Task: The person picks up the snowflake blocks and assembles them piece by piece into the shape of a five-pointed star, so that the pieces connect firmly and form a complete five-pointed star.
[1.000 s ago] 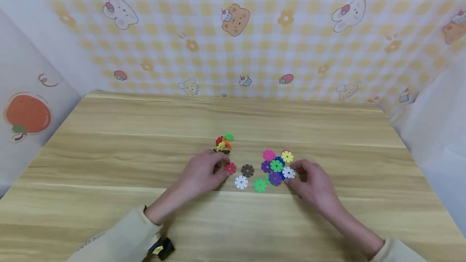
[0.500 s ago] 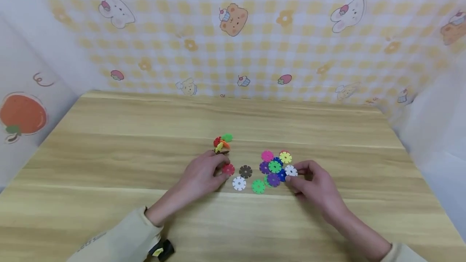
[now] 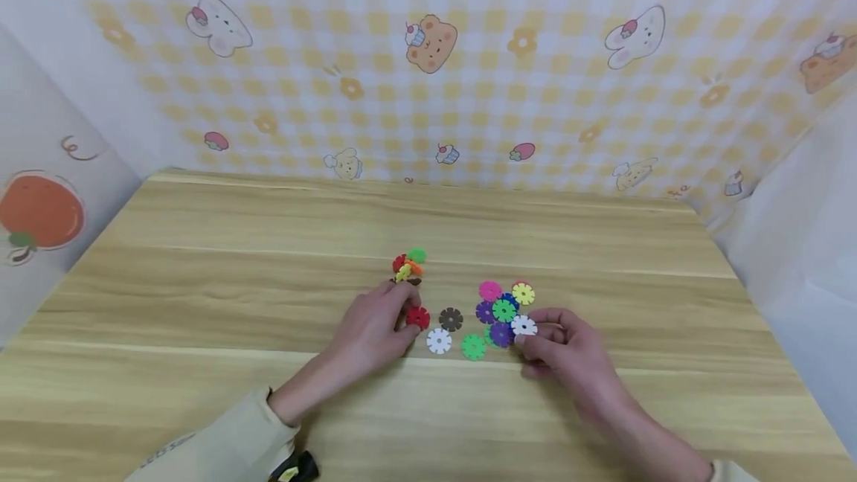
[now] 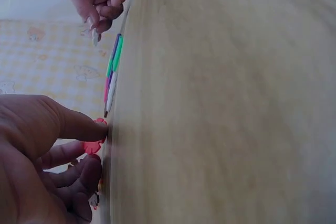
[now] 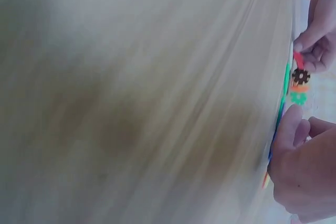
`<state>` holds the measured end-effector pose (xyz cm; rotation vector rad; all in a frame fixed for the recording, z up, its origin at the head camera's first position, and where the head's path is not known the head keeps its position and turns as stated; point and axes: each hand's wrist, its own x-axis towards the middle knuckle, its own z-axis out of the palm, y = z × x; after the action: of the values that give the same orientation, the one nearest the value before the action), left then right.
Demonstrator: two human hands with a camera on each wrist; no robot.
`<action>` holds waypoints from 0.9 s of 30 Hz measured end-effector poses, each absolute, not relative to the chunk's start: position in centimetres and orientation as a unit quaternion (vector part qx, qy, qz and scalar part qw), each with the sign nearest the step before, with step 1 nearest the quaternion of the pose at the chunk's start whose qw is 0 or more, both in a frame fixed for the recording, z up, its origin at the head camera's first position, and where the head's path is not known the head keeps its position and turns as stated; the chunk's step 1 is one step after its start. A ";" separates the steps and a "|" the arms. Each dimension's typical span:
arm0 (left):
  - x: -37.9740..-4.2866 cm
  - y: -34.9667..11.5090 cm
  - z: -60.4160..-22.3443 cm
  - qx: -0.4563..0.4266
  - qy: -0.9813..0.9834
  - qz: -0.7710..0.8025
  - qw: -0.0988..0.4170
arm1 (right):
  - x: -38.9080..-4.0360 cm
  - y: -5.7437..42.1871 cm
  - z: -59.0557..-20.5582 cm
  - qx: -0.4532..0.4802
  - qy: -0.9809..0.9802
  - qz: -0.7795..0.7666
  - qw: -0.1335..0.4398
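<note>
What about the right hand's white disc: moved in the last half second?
Yes: against the yellow disc, the white disc shifted slightly left and down in the head view.

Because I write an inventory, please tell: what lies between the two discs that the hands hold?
In the head view, between the red disc and the held white disc lie the brown disc, then the overlapping discs.

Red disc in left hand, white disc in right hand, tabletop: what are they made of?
Red notched disc and white notched disc: likely molded plastic, smooth-looking; each is thin, evenly coloured and regularly slotted.

Tabletop: wood or wood-print laminate, apparently low-sheen; long grain streaks, no sharp reflections. Can't tell which from here.
</note>
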<state>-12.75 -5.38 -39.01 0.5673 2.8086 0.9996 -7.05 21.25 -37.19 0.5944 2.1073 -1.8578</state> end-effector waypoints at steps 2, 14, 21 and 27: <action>-12.7 -5.2 -39.0 0.189 0.921 0.336 0.056 | -6.7 20.9 -37.1 0.198 0.719 -0.653 0.134; -12.3 -4.7 -38.5 0.212 0.901 0.376 0.044 | -6.3 18.2 -37.1 0.132 0.686 -0.700 0.149; -11.8 -4.7 -37.8 0.253 0.891 0.375 0.033 | -6.7 16.6 -37.2 0.116 0.673 -0.714 0.156; -11.6 -4.6 -37.5 0.262 0.895 0.359 0.039 | -7.2 15.3 -37.3 0.123 0.661 -0.719 0.176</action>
<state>-11.56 -4.65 -37.47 0.8029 2.7434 1.1006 -7.16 15.27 -37.32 0.3482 1.8716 -2.0368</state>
